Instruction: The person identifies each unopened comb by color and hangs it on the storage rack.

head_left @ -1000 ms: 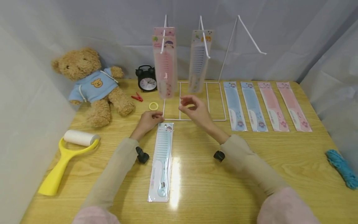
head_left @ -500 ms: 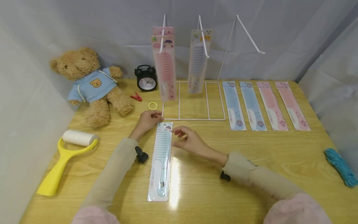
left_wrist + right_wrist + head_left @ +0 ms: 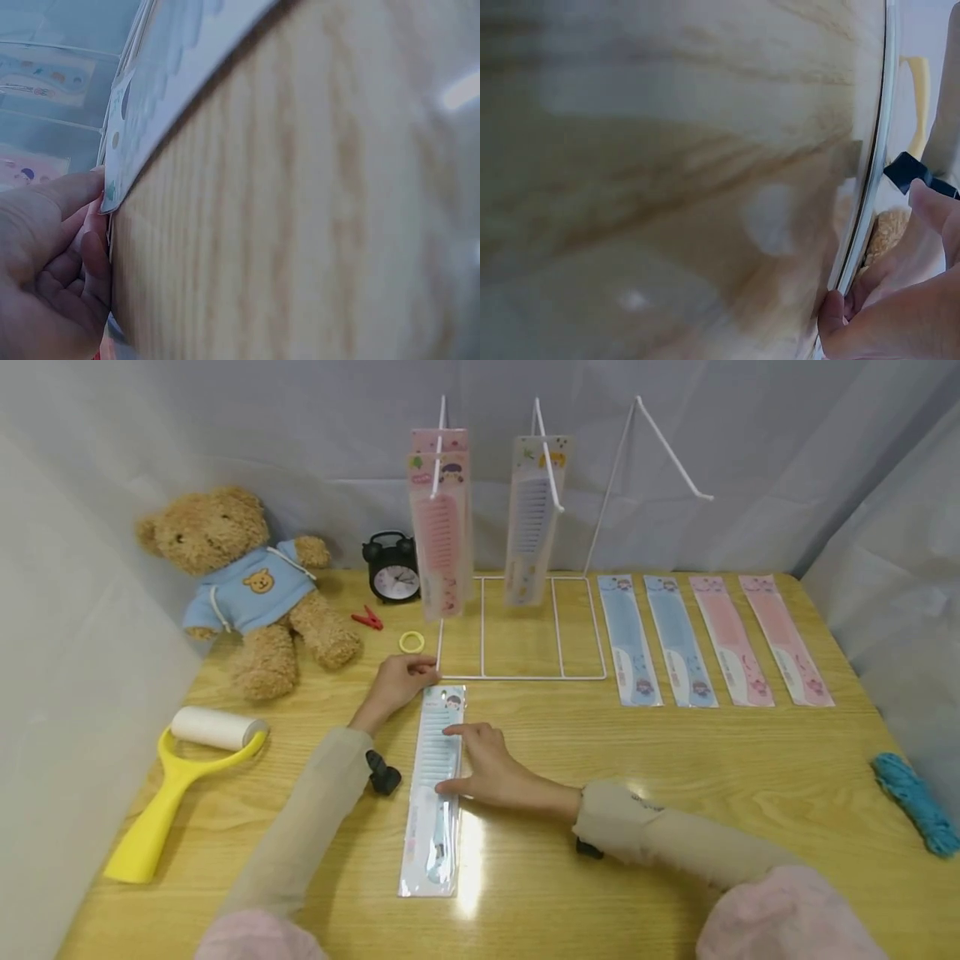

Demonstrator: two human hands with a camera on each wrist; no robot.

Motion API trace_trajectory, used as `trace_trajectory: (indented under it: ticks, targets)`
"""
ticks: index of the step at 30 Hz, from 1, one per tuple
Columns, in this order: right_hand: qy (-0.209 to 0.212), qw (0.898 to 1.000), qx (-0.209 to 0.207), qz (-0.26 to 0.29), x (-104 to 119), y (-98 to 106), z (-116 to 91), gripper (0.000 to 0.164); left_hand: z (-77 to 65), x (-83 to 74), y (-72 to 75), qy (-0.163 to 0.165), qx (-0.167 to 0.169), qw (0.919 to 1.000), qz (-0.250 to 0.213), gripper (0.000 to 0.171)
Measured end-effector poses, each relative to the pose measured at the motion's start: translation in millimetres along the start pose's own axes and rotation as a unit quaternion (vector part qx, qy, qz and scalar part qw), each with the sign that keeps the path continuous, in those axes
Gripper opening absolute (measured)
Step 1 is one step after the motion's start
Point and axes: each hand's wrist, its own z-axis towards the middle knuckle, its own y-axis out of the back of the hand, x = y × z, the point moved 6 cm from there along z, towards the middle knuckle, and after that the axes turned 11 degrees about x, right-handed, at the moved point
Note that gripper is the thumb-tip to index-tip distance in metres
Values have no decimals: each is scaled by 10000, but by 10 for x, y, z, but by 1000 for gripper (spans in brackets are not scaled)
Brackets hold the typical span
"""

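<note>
A light-blue comb in a clear-fronted package point(image 3: 427, 810) lies lengthwise on the table, just in front of a white wire display rack point(image 3: 521, 677). My left hand point(image 3: 397, 681) is at the rack's front left corner, its fingertips pinching the wire beside the package's top end. Over the comb's toothed part is my right hand point(image 3: 491, 772), thumb and forefinger spread apart, reaching in from the right edge of the package. In the right wrist view, a fingertip of the right hand point(image 3: 900, 319) is right at the package edge.
Pink packaged combs point(image 3: 438, 543) and a purple one point(image 3: 531, 527) hang on rack hooks. Several blue and pink packages point(image 3: 630, 639) lie in a row at right. Around stand a teddy bear point(image 3: 258, 581), alarm clock point(image 3: 395, 581), lint roller point(image 3: 176, 768) and blue yarn point(image 3: 915, 802).
My right hand has come down from above the rack to the packaged comb, moving toward me and left, with its fingers spreading. My left hand stays at the rack corner.
</note>
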Motion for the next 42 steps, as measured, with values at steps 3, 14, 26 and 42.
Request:
trace_trajectory:
  ticks: [3, 14, 26, 42]
  targets:
    - [-44, 10000, -3, -52, -1, -13, -2, 75, 12, 4, -5, 8, 11, 10000, -34, 32]
    - [-259, 9941, 130, -1049, -17, -56, 49, 69, 11, 29, 2, -7, -101, 9999, -34, 32]
    - [-635, 9949, 475, -625, -5, 9, 12, 70, 28, 45, -4, -9, -112, 9999, -13, 31]
    - [-570, 9977, 179, -321, -4, 96, -6, 68, 21, 4, -3, -82, -148, 9999, 6, 30]
